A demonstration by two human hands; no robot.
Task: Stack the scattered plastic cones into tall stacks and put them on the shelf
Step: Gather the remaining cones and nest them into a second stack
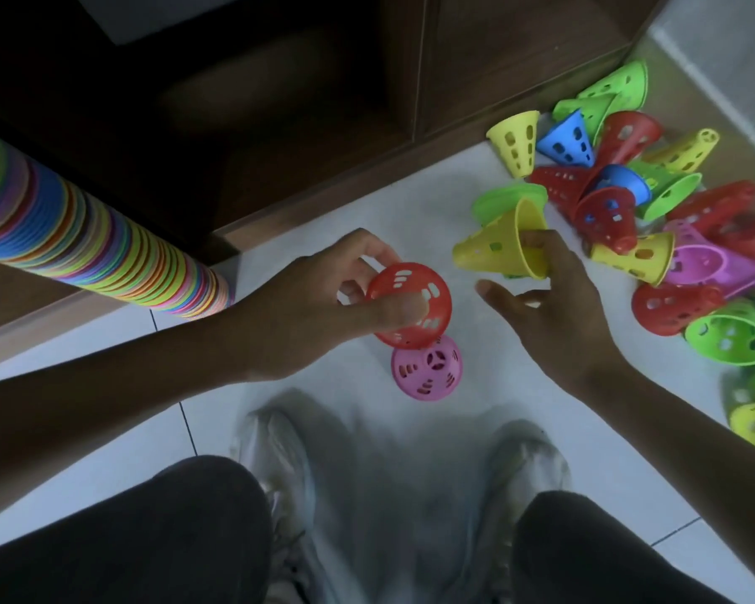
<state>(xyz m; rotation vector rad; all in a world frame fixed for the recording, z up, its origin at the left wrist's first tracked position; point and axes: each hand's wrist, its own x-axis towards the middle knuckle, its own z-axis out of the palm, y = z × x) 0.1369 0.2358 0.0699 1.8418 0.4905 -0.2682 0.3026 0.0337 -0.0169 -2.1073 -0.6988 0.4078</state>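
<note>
head view, steep downward, close above floor (410,202).

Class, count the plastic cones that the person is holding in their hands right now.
2: a red cone gripped by the left hand above a pink cone on the floor, and a yellow cone pinched by the right hand.

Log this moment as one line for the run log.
left hand: holds red cone above pink cone | right hand: grips yellow cone | pile: right, on floor | tall stack: left

A tall stack (83,237) leans at left, a cone heap (654,220) lies right, and the shelf (280,102), seemingly, stands behind both.
</note>
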